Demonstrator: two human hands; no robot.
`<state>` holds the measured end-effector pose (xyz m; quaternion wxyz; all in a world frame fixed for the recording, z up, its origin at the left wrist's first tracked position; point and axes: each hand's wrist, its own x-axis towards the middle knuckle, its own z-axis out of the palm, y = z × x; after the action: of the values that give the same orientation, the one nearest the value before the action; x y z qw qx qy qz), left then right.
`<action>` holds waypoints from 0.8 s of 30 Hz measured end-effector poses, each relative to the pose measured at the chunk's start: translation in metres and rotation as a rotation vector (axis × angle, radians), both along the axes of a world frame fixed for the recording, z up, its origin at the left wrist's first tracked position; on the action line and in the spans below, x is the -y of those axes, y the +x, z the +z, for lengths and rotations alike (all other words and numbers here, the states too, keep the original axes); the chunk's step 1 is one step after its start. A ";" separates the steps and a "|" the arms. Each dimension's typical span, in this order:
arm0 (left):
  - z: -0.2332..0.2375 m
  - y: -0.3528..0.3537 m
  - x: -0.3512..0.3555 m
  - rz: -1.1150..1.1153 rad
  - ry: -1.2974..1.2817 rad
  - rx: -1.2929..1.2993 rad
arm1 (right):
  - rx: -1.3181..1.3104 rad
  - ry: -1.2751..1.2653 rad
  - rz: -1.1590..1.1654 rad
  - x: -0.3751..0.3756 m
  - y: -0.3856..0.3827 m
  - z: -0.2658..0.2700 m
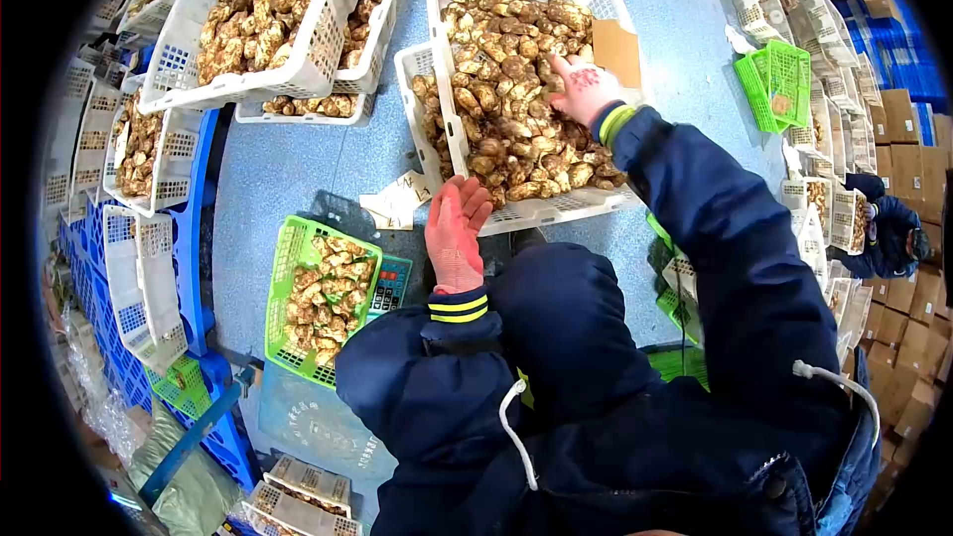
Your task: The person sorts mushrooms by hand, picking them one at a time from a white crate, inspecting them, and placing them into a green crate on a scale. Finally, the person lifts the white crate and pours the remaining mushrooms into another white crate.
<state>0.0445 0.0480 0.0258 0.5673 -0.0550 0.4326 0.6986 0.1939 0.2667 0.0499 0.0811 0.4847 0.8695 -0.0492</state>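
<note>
A large white crate (635, 35) full of brown, knobbly root-like pieces (511, 89) stands in front of me. My right hand (584, 89), in a pale glove with red marks, rests on the pieces near the crate's right side; its fingertips are partly hidden among them. Just outside the near left corner of the crate is my left hand (458, 233), in a reddish glove, palm up with bent fingers and nothing visible in it. Below and left of it, a green basket (281, 313) holds paler pieces with some green bits, beside a teal keypad device (389, 283).
Stacked white crates (164, 89) of similar pieces fill the upper left. Marked paper scraps (395, 202) lie on the blue floor (268, 179). A green basket (772, 87) and more crates line the right, where a person in dark clothes (893, 238) is near cardboard boxes (908, 154).
</note>
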 end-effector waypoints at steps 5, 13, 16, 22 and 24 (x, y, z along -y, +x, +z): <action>-0.001 -0.002 0.000 -0.001 -0.001 0.017 | 0.132 -0.316 -0.035 -0.011 0.004 -0.026; 0.000 0.000 0.001 -0.026 0.005 -0.002 | 0.081 -0.272 0.063 -0.007 0.023 -0.011; -0.005 -0.004 0.003 -0.024 -0.003 0.003 | 0.216 -0.180 0.258 -0.014 0.004 -0.029; -0.003 -0.003 0.001 -0.040 -0.005 -0.012 | 0.283 -0.196 0.326 -0.004 0.000 -0.056; -0.004 -0.004 0.001 -0.038 -0.011 -0.013 | 0.295 -0.260 0.270 0.014 0.008 -0.053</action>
<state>0.0406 0.0468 0.0221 0.5773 -0.0455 0.4411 0.6856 0.2020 0.2525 -0.0036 0.2748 0.3516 0.8915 -0.0780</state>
